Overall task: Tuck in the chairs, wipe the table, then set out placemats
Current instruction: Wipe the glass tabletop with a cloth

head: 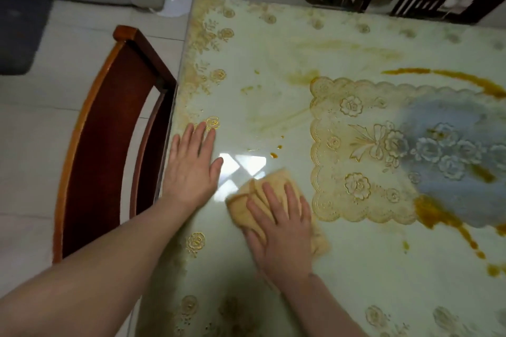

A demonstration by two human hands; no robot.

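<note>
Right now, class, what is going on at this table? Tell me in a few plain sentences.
A person is wiping the table. The right hand presses a folded yellow cloth flat on it; the left hand rests flat near the left edge. Orange-brown smears lie unwiped, mostly to the right. A wooden chair is tucked against the left side.

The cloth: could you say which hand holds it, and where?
The right hand presses flat on top of the yellow cloth; left hand holds nothing.
</note>
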